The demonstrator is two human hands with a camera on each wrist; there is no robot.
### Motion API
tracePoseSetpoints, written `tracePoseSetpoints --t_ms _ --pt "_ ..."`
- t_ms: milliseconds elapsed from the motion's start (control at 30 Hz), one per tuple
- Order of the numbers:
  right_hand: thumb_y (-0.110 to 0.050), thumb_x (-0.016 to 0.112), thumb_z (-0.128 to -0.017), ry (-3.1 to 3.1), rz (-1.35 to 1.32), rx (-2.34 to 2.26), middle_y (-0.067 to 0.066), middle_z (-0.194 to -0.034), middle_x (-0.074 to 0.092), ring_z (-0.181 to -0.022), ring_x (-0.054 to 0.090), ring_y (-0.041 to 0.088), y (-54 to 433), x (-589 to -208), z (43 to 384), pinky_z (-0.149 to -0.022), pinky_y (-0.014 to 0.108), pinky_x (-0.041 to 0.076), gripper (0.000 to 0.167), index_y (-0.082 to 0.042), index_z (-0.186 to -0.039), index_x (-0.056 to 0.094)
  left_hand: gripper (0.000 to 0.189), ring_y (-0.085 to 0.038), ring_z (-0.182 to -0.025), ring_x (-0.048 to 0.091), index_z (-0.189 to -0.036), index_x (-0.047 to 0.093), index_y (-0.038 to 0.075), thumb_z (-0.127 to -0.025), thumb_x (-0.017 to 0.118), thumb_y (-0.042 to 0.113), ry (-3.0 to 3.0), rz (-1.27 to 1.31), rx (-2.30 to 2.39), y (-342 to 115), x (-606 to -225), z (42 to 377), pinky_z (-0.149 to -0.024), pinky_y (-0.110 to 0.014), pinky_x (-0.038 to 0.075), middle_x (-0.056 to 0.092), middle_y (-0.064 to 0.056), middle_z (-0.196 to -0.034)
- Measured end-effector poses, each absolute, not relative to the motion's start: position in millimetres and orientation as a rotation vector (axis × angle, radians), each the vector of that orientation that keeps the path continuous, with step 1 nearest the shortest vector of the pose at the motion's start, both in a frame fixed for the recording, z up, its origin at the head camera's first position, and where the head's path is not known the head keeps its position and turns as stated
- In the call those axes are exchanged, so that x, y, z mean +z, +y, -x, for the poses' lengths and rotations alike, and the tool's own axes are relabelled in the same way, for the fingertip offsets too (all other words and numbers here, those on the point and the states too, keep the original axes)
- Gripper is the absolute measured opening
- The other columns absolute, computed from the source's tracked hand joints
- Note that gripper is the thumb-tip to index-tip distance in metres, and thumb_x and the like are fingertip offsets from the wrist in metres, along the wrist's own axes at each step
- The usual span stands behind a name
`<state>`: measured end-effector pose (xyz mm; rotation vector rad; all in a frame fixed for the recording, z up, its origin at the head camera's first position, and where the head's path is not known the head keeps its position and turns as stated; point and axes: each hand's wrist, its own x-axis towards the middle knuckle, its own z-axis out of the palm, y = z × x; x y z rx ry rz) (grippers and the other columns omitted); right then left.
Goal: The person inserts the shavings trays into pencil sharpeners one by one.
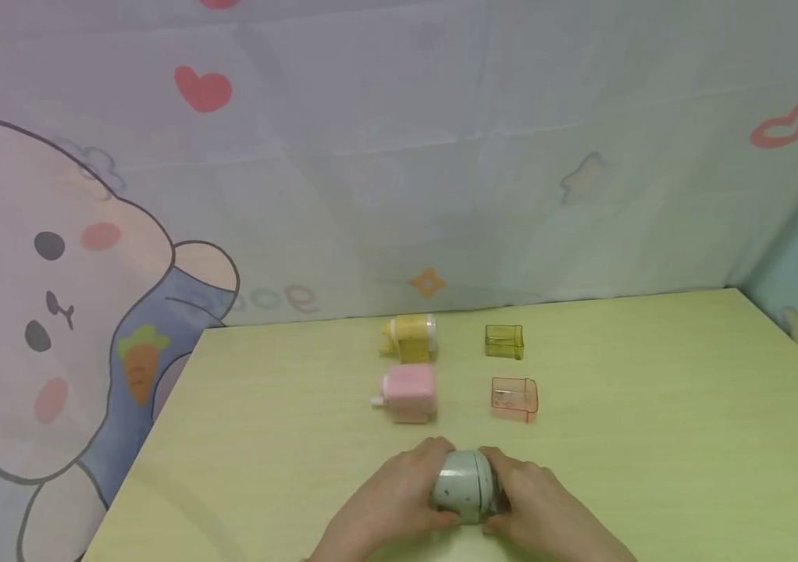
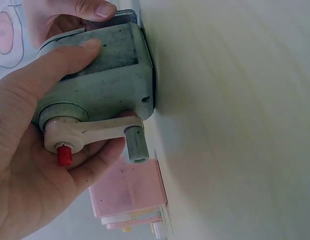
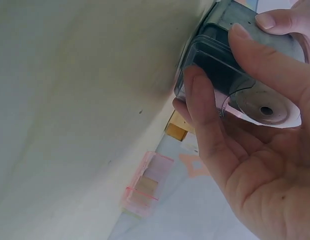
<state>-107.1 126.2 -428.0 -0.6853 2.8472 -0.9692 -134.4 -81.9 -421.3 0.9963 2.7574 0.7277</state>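
Note:
A grey-green crank pencil sharpener [image 1: 465, 484] sits on the table near its front, between both hands. My left hand [image 1: 399, 492] grips the crank end of its body, thumb on top. In the left wrist view, the beige crank [image 2: 102, 130] has a grey knob and a red tip at its hub. From the other end, my right hand [image 1: 539, 499] holds the sharpener. Its fingers are on the dark see-through shavings drawer [image 3: 210, 57], its thumb on the upper edge, in the right wrist view. The drawer appears to be in the body.
Behind the hands stand a pink sharpener [image 1: 409, 388] and a yellow sharpener [image 1: 413, 332], cranks to the left. To their right lie a clear pink drawer [image 1: 514, 398] and a clear yellow drawer [image 1: 504, 342]. A printed cloth [image 1: 399, 156] hangs along the table's back edge.

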Motion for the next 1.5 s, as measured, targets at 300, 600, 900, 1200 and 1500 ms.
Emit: tracePoseSetpoints --t_ms 300,600,900,1200,1500 --pt "-0.012 0.082 -0.066 2.843 0.734 -0.999 -0.011 -0.089 0.062 -0.076 0.052 -0.002 123 -430 109 -0.067 0.021 0.045 0.063 -0.015 -0.12 0.051 0.053 0.001 -0.078 0.05 -0.112 0.051 0.015 -0.071 0.084 0.023 2.769 -1.003 0.727 -83 -422 134 -0.071 -0.015 0.045 0.056 0.01 -0.097" --pt "-0.019 0.085 -0.066 2.752 0.702 -1.044 -0.006 -0.091 0.063 -0.078 0.054 0.0 120 -429 115 -0.067 0.021 0.046 0.07 -0.013 -0.125 0.048 0.054 0.001 -0.079 0.05 -0.113 0.051 0.015 -0.072 0.084 0.024 2.78 -1.007 0.725 -84 -424 134 -0.072 -0.015 0.046 0.056 0.009 -0.098" --pt "-0.021 0.086 -0.064 2.734 0.701 -1.059 -0.007 -0.09 0.064 -0.076 0.054 -0.001 123 -429 116 -0.067 0.021 0.047 0.062 -0.017 -0.115 0.051 0.053 0.0 -0.078 0.049 -0.112 0.051 0.016 -0.072 0.084 0.024 2.773 -0.994 0.73 -81 -422 134 -0.072 -0.015 0.045 0.055 0.01 -0.097" --pt "-0.023 0.087 -0.062 2.737 0.721 -1.069 -0.008 -0.089 0.063 -0.077 0.054 -0.001 122 -428 117 -0.067 0.021 0.046 0.06 -0.019 -0.11 0.052 0.053 0.001 -0.079 0.049 -0.113 0.05 0.015 -0.072 0.084 0.023 2.754 -0.998 0.747 -83 -423 134 -0.072 -0.015 0.046 0.055 0.01 -0.097" --pt "-0.017 0.088 -0.059 2.766 0.647 -1.057 -0.004 -0.086 0.063 -0.073 0.054 0.003 117 -425 116 -0.063 0.021 0.044 0.069 -0.018 -0.115 0.048 0.052 0.001 -0.076 0.049 -0.111 0.05 0.016 -0.071 0.084 0.022 2.748 -0.99 0.766 -83 -423 134 -0.069 -0.015 0.044 0.054 0.011 -0.094"
